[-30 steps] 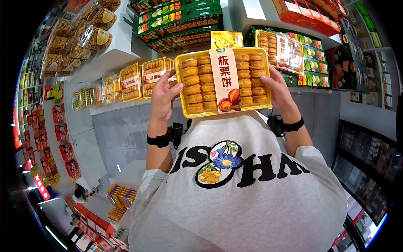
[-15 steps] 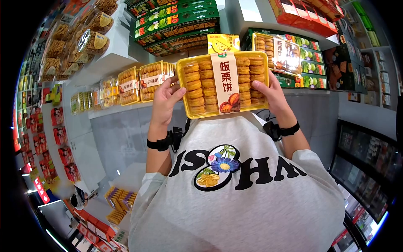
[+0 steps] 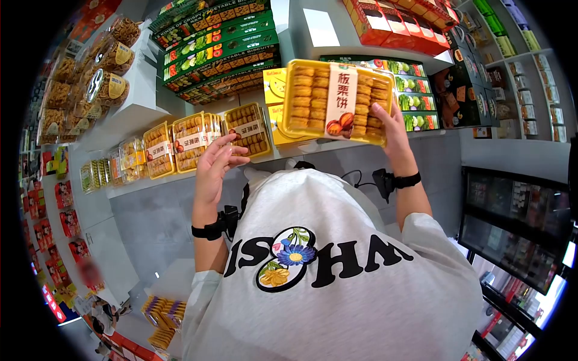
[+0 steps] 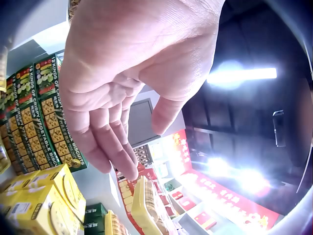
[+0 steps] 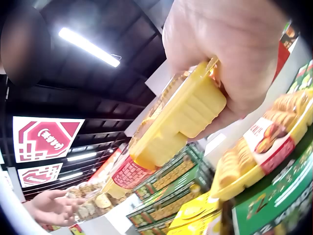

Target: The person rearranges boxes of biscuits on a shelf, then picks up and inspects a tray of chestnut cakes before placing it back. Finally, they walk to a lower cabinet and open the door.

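In the head view, the right hand (image 3: 396, 131) pinches the near right edge of a yellow pack of round biscuits (image 3: 340, 101), thumb on its front, so that it hangs tilted in the air before some green boxes (image 3: 415, 90). The left hand (image 3: 212, 171) is empty, its fingers loosely bent in front of a similar standing pack (image 3: 250, 129); whether they touch it I cannot tell. The two hands are well apart, and the step in hand seems to be one-handed carrying or turning of the pack. The left wrist view shows that palm bare, thumb apart from the fingers, with yellow boxes (image 4: 44, 200) below. In the right wrist view, the grip is at one end only, and another pack (image 5: 261, 142) lies just beside on a green box. The next move probably calls for a firm pinch, a levelled pack and care around that neighbour.
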### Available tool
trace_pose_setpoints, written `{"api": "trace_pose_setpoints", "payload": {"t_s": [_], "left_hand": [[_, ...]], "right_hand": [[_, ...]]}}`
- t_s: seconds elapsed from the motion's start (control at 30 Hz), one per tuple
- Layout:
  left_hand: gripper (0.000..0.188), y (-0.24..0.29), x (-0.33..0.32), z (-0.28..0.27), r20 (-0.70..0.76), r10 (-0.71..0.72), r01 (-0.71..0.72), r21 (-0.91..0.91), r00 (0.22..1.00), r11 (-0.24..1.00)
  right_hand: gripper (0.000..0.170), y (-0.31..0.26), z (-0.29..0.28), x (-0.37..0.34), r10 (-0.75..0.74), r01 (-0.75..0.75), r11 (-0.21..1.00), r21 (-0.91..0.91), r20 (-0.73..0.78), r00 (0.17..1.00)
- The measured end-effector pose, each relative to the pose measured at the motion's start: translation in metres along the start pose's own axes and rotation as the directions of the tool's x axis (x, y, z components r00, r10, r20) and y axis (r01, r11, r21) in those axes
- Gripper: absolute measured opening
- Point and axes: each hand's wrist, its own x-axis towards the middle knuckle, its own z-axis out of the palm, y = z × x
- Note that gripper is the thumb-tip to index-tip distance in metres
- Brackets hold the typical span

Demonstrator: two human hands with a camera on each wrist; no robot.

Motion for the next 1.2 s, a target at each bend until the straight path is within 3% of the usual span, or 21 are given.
{"api": "trace_pose_setpoints", "payload": {"t_s": [0.2,0.5,0.77,0.83,0.97,1.0,1.03,1.1,1.2], "left_hand": [[0.033,-0.008,0.001,-0.007,-0.019,0.019,-0.02,-0.029,1.0,0.999],[0.032,-0.011,-0.006,-0.01,-0.076,0.016,-0.018,-0.03,0.997,0.999],[0.033,-0.019,-0.01,-0.014,-0.095,0.023,-0.029,-0.06,0.995,0.998],[0.033,-0.018,-0.011,-0.013,-0.09,0.018,-0.023,-0.056,0.996,0.998],[0.033,-0.014,-0.009,-0.011,-0.079,0.02,-0.023,-0.045,0.997,0.999],[0.033,-0.012,-0.01,-0.01,-0.085,0.022,-0.026,-0.04,0.996,0.999],[0.033,-0.012,-0.01,-0.01,-0.091,0.02,-0.024,-0.04,0.996,0.999],[0.033,-0.016,-0.008,-0.013,-0.111,0.017,-0.022,-0.038,0.994,0.999],[0.041,-0.029,-0.004,-0.021,-0.18,0.056,-0.047,0.05,0.982,0.998]], "right_hand": [[0.035,-0.013,-0.077,0.054,0.012,-0.017,0.998,-0.054,-0.099,0.995],[0.034,-0.012,-0.117,0.086,0.112,-0.124,0.985,-0.124,-0.099,0.989],[0.041,-0.016,-0.117,0.096,0.053,-0.11,0.928,-0.356,-0.165,0.985],[0.043,-0.013,-0.132,0.107,0.018,-0.11,0.854,-0.509,-0.181,0.983],[0.045,-0.013,-0.124,0.106,-0.074,-0.11,0.751,-0.651,-0.249,0.966],[0.045,-0.005,-0.134,0.112,-0.085,-0.089,0.785,-0.613,-0.248,0.965],[0.051,-0.005,-0.144,0.119,-0.151,-0.097,0.607,-0.788,-0.235,0.96],[0.06,0.012,-0.162,0.131,-0.511,-0.037,0.318,-0.947,-0.204,0.835],[0.058,-0.01,-0.067,0.074,-0.65,0.225,0.349,-0.91,-0.062,0.757]]}}
